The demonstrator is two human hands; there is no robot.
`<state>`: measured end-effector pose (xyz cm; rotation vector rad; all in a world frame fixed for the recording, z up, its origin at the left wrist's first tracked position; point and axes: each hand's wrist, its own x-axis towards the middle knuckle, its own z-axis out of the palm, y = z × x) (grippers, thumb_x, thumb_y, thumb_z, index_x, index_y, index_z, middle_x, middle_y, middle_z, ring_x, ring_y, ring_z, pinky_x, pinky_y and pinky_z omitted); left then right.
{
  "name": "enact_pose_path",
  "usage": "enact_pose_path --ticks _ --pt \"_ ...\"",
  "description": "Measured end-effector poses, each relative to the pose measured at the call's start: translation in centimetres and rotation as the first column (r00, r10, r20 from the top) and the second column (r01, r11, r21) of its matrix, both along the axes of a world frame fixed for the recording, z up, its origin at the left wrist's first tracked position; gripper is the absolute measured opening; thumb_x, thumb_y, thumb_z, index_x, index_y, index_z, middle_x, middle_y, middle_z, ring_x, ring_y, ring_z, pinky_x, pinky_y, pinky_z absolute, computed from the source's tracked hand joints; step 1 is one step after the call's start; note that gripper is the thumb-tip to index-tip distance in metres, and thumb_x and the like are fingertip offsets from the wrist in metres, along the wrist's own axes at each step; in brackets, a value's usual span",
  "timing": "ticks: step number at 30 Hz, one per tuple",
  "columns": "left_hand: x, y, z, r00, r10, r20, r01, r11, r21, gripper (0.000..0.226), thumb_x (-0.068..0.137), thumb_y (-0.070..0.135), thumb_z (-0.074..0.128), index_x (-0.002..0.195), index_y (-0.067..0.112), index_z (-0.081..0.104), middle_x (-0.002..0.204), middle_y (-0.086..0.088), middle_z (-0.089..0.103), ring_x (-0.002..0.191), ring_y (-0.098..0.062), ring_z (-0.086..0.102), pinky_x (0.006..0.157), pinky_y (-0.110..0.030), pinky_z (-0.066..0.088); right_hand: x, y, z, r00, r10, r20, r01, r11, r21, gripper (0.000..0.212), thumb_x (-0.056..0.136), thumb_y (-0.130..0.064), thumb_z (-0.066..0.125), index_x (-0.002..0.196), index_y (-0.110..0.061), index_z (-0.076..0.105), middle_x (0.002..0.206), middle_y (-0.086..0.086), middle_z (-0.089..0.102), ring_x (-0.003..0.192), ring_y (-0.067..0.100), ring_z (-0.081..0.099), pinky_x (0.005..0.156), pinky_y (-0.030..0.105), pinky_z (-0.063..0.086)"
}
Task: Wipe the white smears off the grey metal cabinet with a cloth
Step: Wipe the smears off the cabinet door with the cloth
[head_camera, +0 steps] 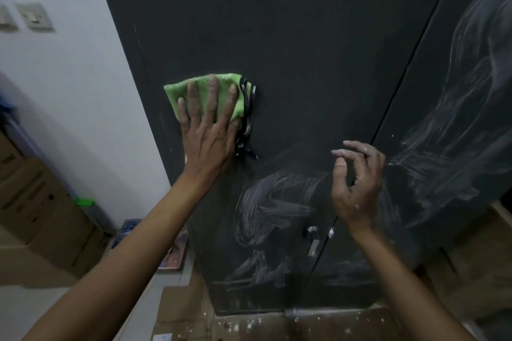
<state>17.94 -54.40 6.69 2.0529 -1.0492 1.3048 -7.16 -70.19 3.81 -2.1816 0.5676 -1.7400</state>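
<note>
We look down from the head camera at our two hands and a tall dark grey cabinet (304, 36) with two doors.

Our left hand (206, 130) lies flat on a green cloth (199, 86) and presses it on the left door, near that door's left edge. The fingers (213, 94) are straight and spread out on the cloth. The cloth is folded. Some dark, stripy bits of it stick out on its right side and hang down a little.

Our right hand (357, 183) is up in front of the line where the two doors meet. Its fingers are loosely curled and hold nothing. We cannot tell if it touches the door. There are white spots on this hand.

White smears (271, 202) are on the left door, below the cloth and left of our right hand. More thin white smears are lower down on that door. A big swirl of white smears (457, 119) covers the right door, from its top down to the middle.

The part of the left door above and right of the cloth looks dark and clean.

A silver handle (313, 241) sits low on the left door, right by the line between the doors.

Left of the cabinet is a white wall (69, 77) with a light switch (34, 16). Brown boxes (36, 202) stand by the wall. The floor (277, 324) below the cabinet is brown with white spots.
</note>
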Motion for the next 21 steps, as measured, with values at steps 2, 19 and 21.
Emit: enact_pose_path --ticks 2,19,21 --pt "-0.6 -0.8 0.2 1.0 0.011 -0.01 -0.011 1.0 -0.023 0.06 0.113 0.043 0.036 0.167 0.028 0.017 0.172 -0.013 0.02 0.155 -0.048 0.011 0.127 -0.056 -0.003 -0.2 0.3 -0.4 1.0 -0.014 -0.012 0.014 1.0 0.017 0.016 0.095 0.001 0.061 0.101 0.0 0.075 0.117 0.015 0.065 0.118 0.03 0.055 0.105 0.032 0.045" --pt "-0.3 2.6 -12.9 0.997 -0.07 0.013 0.064 0.961 0.269 0.066 0.109 0.047 0.038 0.167 0.039 0.006 0.176 0.005 -0.007 0.161 -0.029 -0.012 0.128 -0.048 -0.007 0.8 1.8 -0.4 0.997 0.001 -0.08 0.002 0.999 0.037 0.015 0.094 0.001 0.063 0.102 -0.001 0.076 0.119 0.016 0.065 0.121 0.027 0.054 0.106 0.03 0.045" --pt "-0.7 2.1 -12.8 0.998 -0.055 -0.027 0.06 0.967 0.246 0.067 0.108 0.047 0.037 0.166 0.04 0.004 0.175 0.005 -0.011 0.161 -0.03 -0.015 0.128 -0.049 -0.008 0.5 1.3 -0.9 0.998 0.009 -0.062 -0.006 0.999 0.042 0.015 0.095 0.0 0.062 0.102 -0.001 0.076 0.119 0.015 0.064 0.122 0.024 0.052 0.106 0.034 0.046"
